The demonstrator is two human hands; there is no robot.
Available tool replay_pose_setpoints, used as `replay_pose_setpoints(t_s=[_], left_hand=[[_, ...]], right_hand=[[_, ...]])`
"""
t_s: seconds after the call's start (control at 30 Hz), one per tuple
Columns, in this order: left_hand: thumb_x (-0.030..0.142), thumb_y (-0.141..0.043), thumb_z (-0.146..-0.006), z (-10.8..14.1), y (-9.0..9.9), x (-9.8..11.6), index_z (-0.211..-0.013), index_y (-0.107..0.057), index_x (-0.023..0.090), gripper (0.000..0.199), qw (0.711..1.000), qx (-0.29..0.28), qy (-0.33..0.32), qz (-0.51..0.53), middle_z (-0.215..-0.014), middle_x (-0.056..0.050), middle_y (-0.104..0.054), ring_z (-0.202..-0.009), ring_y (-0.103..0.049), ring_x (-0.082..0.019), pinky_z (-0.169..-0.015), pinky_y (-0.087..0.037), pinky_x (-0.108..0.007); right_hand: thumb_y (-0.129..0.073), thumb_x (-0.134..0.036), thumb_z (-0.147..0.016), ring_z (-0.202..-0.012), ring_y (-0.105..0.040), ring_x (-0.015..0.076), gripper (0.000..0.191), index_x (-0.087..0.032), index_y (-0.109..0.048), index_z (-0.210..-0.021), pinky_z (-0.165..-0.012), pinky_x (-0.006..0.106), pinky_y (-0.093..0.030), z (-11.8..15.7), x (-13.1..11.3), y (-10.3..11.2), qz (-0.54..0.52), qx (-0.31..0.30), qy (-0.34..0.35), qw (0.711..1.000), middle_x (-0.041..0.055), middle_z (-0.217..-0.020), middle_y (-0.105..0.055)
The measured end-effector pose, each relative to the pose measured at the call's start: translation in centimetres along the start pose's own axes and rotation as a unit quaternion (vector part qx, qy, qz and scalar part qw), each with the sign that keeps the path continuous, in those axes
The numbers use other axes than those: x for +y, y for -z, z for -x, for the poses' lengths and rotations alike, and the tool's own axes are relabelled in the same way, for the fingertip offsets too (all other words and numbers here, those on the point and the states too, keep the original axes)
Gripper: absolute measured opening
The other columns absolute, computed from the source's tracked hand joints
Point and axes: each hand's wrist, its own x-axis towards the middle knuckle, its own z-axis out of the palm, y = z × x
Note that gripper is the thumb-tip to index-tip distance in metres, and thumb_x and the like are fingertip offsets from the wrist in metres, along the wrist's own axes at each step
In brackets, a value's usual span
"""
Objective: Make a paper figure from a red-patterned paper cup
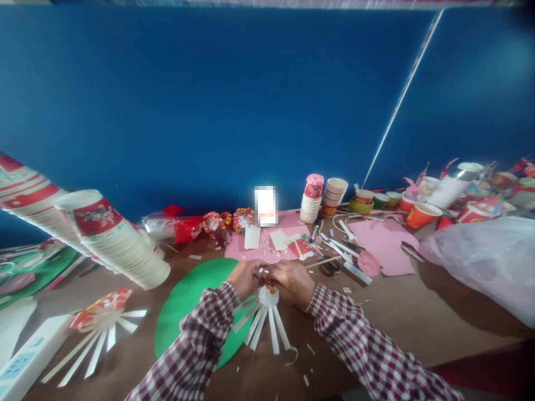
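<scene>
A paper cup cut into strips (268,296) lies in the middle of the table, its white strips fanned toward me. My left hand (246,278) is closed at its upper left side, over the edge of a green round sheet (188,301). From the right, my right hand (292,281) closes on the cup's far edge, fingers bent inward. Small white bits show between the fingertips. To the left lies another cut cup (104,317) with spread strips and a red patterned part.
Tall stacks of paper cups (121,239) lean at the left beside a white power strip (35,356). Scissors (330,266), markers (345,253) and pink sheets (387,245) lie beyond my hands. A plastic bag (489,262) is at the right, near several cups (423,215).
</scene>
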Motion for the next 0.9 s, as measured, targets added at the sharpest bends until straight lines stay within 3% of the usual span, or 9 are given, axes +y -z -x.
replay_pose_setpoints(t_s=[0.27, 0.67, 0.9], left_hand=[[0.015, -0.063, -0.054, -0.7, 0.4, -0.5, -0.096, -0.063, 0.013, 0.043, 0.999, 0.005, -0.003, -0.047, -0.060, -0.001, -0.066, -0.062, -0.061, -0.019, -0.057, -0.043, -0.025], [0.022, -0.065, -0.054, -1.7, 0.1, -0.5, -0.095, -0.065, 0.013, 0.042, 0.995, 0.003, -0.005, -0.099, -0.059, -0.002, -0.065, -0.061, -0.060, -0.020, -0.055, -0.042, -0.025], [0.019, -0.066, -0.053, -2.2, 0.2, -0.1, -0.098, -0.063, 0.011, 0.046, 0.993, -0.031, 0.004, -0.111, -0.062, -0.004, -0.066, -0.065, -0.061, -0.021, -0.058, -0.045, -0.027]], right_hand=[[-0.052, -0.021, -0.083, -0.081, -0.052, 0.0164, 0.011, -0.017, -0.059, -0.091, -0.072, 0.027, -0.040, -0.4, 0.2, -0.3, 0.011, 0.018, 0.019, 1.000, 0.0053, -0.083, -0.062], [-0.052, -0.021, -0.084, -0.081, -0.050, 0.0166, 0.016, -0.016, -0.058, -0.098, -0.071, 0.027, -0.040, -0.1, 0.8, -0.7, 0.018, 0.016, 0.013, 1.000, 0.0064, -0.083, -0.060], [-0.050, -0.025, -0.085, -0.081, -0.050, 0.0162, 0.018, -0.017, -0.057, -0.100, -0.070, 0.026, -0.039, 0.1, 1.0, -0.7, 0.005, 0.017, 0.008, 1.000, 0.0057, -0.085, -0.060]])
